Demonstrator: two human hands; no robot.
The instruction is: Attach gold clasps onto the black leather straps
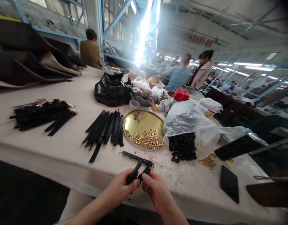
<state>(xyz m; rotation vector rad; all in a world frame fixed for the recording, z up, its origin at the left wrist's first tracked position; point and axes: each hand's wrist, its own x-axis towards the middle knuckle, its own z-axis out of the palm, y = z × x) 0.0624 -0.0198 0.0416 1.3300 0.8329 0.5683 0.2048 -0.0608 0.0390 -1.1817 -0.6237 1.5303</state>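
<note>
My left hand [121,187] and my right hand [155,189] meet at the table's front edge, both gripping one folded black strap [137,172] with a small gold buckle between the fingertips. Just beyond them a finished black strap [136,157] lies on the white table [64,150]. A round gold tray [144,123] holds several gold buckles [147,140]. Left of it lies a fan of loose black straps [105,129].
A second pile of black straps [42,115] lies far left. A clear bag spills black rings [182,147] at right, beside loose gold hardware [208,161] and a dark phone [229,183]. A black bag [112,89] and a red box [181,94] sit behind. Other people work beyond.
</note>
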